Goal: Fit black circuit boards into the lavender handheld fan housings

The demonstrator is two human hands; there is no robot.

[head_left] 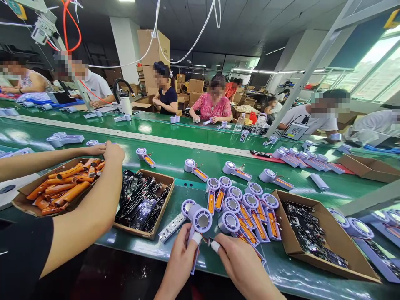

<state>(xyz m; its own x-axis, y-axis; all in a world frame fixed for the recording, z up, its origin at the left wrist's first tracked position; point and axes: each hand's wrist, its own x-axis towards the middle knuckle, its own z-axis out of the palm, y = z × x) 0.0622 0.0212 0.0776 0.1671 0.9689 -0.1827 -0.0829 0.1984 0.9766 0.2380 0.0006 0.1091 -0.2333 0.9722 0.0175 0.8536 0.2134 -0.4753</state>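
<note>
At the bottom centre my left hand (181, 254) is wrapped round a lilac handheld fan (201, 220), its round head upward and its handle hanging below. Just to the right, my right hand (239, 258) pinches a small dark part with thin wires beside the fan's handle; white covers show on a thumb and a finger. Another fan with a pale perforated strip (171, 227) lies behind my left hand. Several lilac fans (230, 221) with orange cells in open handles are grouped right behind my right hand.
A box of black circuit boards (165, 204) stands left, beside a box of orange cells (65, 183). Another person's arms (106, 187) reach over them from the left. A third box (331, 271) is at right. Fans lie along the green belt (168, 154); people sit across.
</note>
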